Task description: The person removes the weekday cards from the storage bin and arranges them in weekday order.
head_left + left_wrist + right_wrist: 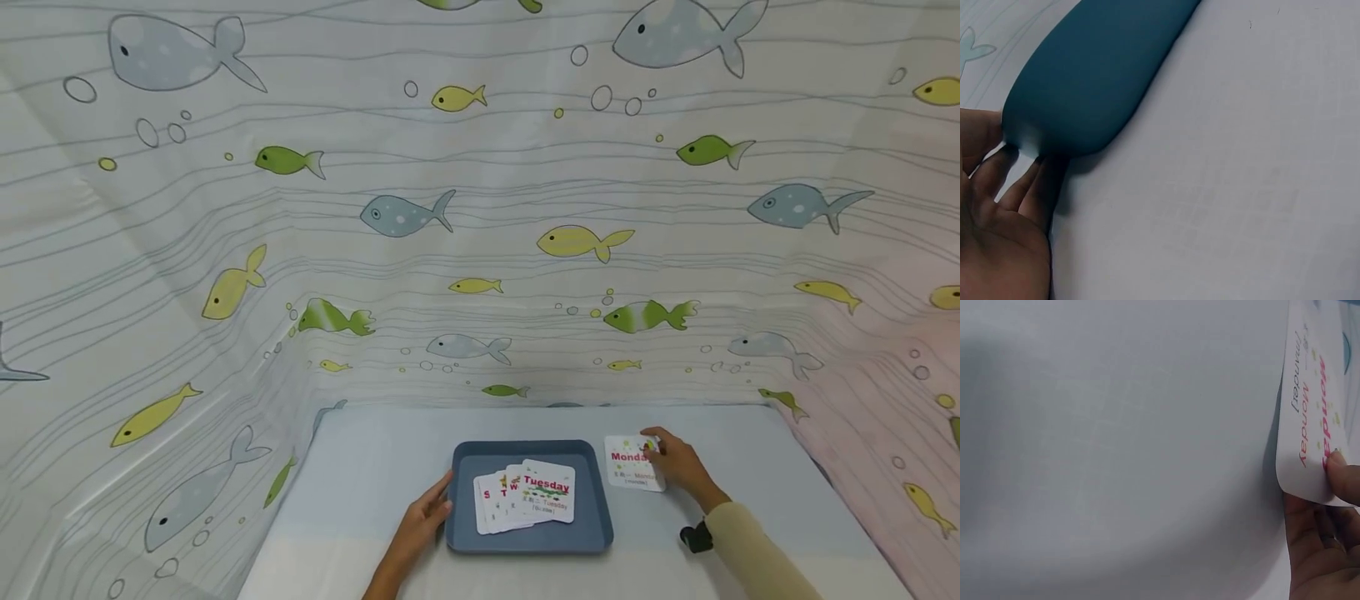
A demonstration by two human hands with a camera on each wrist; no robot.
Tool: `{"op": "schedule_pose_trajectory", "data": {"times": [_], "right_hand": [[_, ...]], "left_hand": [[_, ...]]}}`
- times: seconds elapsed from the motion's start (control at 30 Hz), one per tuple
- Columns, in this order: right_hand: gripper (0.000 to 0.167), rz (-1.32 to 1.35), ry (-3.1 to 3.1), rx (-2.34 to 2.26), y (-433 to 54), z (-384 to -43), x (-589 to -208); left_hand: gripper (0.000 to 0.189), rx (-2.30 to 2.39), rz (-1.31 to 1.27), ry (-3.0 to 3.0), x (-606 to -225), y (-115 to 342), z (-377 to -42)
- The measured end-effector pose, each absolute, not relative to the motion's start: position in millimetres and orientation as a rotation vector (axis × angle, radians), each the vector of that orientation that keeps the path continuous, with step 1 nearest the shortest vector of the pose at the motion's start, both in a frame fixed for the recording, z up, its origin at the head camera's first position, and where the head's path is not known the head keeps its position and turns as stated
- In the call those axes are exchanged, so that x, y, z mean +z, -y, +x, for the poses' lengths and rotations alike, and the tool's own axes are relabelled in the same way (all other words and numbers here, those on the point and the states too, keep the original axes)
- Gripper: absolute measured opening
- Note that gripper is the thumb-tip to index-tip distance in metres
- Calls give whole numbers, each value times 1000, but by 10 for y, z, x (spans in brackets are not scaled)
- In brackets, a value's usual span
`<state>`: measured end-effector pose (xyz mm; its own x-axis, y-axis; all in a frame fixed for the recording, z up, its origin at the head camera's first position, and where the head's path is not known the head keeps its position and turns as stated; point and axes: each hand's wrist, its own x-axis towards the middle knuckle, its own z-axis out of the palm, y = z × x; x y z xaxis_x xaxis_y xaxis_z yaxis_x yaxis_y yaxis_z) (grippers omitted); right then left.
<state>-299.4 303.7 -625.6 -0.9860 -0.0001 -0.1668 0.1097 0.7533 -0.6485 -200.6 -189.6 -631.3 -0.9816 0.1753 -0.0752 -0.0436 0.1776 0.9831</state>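
Note:
My right hand (681, 467) pinches the right edge of a white flashcard (624, 473) printed "Monday", the thumb on its face and the other fingers behind it. In the right wrist view the flashcard (1300, 425) is held just above the table surface. My left hand (418, 527) touches the outer left side of a blue-grey tray (532, 543) with fairly straight fingers. The left wrist view shows these fingertips against the tray's outer wall (1085, 81). Inside the tray lies an overlapping fan of flashcards (491, 512), with a "Tuesday" card (551, 492) on top.
The tray stands on a pale table (360, 467). Fabric printed with fish (480, 167) hangs behind the table and along both sides. A black device (696, 537) sits at my right wrist, by the beige sleeve (750, 550).

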Motion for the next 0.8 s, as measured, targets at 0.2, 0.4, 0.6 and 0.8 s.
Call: {"op": "schedule_pose_trajectory", "data": {"times": [0.2,0.4,0.6,0.8], "right_hand": [[49,68,-2822,-1003,-2991,-2978,-6255],[42,-1,-2909,-915,-2946,-2956,-6241],[15,-87,-2990,-836,-2909,-2944,-6271],[18,-57,-3000,-822,-2856,-2922,-6255]], "left_hand": [[58,1920,135,-2265,-6336,1900,-1988],[58,1917,162,-2267,-6358,1898,-1996],[58,1908,154,-2272,-6364,1892,-1986],[58,1899,156,-2303,-6348,1887,-1988]]}}
